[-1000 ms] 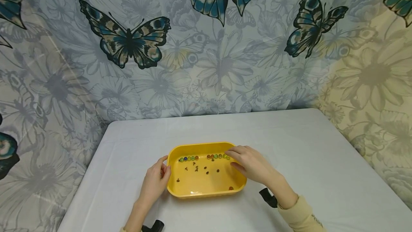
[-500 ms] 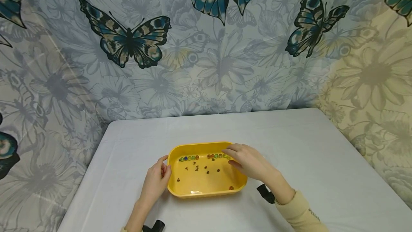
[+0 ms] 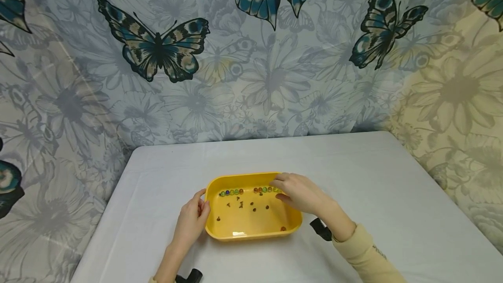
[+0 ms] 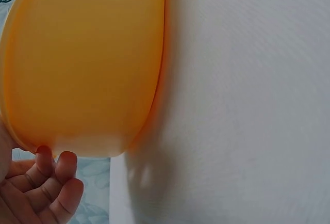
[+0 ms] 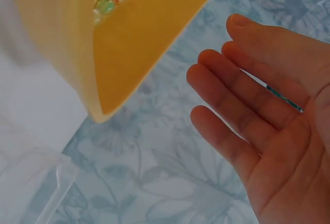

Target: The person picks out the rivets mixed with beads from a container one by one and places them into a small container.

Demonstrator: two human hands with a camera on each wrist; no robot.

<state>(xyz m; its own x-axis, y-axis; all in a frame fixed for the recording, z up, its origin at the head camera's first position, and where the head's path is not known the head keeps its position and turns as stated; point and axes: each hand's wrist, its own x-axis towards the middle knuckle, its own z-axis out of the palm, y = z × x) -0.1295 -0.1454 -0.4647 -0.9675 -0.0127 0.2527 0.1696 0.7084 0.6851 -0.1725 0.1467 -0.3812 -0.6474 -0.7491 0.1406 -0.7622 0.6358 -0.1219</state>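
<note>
A yellow tray stands on the white table. My left hand holds it by the left end, and the left wrist view shows curled fingertips against its edge. Near the far wall inside lie two short rows of glass marbles, one on the left and one on the right. Over the far right part hovers my right hand, partly covering the right row. In the right wrist view its fingers are loosely extended, holding nothing visible. A lone orange marble sits in the near right corner.
Several small dark brown pieces lie scattered on the tray floor. The white-covered table reaches back to a butterfly-print cloth. Black wrist mounts hang below both forearms.
My right hand has shifted slightly left and farther away over the tray's right side. My left hand stays on the tray's left end; the marbles keep their places.
</note>
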